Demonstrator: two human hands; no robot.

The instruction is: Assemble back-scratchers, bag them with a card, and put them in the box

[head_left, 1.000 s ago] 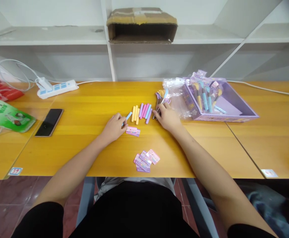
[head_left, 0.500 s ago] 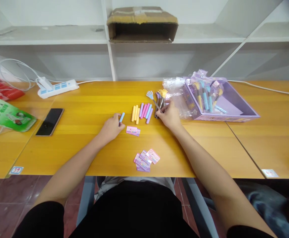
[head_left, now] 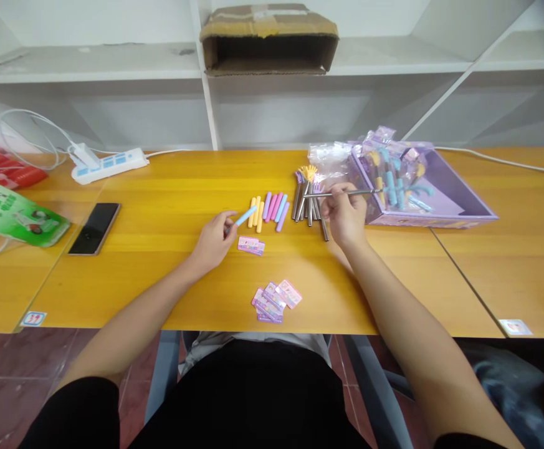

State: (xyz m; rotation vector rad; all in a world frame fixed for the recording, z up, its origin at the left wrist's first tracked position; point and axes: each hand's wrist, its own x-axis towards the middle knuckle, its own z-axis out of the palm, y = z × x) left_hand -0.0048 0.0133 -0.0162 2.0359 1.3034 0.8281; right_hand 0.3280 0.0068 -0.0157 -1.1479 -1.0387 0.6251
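Observation:
My left hand [head_left: 213, 240] pinches a light blue handle tube [head_left: 246, 216], tilted up to the right over the table. Closed around the metal rod of a back scratcher [head_left: 316, 195] is my right hand [head_left: 345, 215]; the rod lies level, its bare end to the left and its blue claw over the purple box. Just left of that hand are several other back scratchers [head_left: 308, 206] with metal rods and yellow or purple claws. Between my hands lie yellow handle tubes [head_left: 255, 215] and a group of purple, pink and blue tubes [head_left: 275, 207]. Small printed cards [head_left: 249, 244] lie beside my left hand.
An open purple box [head_left: 433, 219] with wrapped back scratchers stands at right, clear plastic bags [head_left: 330, 156] beside it. More cards [head_left: 272, 302] lie near the front edge. Leftward are a phone [head_left: 95, 229], a power strip [head_left: 110, 165] and a green pouch [head_left: 23, 215].
My right hand has moved right and lifted the blue-clawed back scratcher off the pile, turning it level with its claw to the right. The blue tube in my left hand has tipped toward the right.

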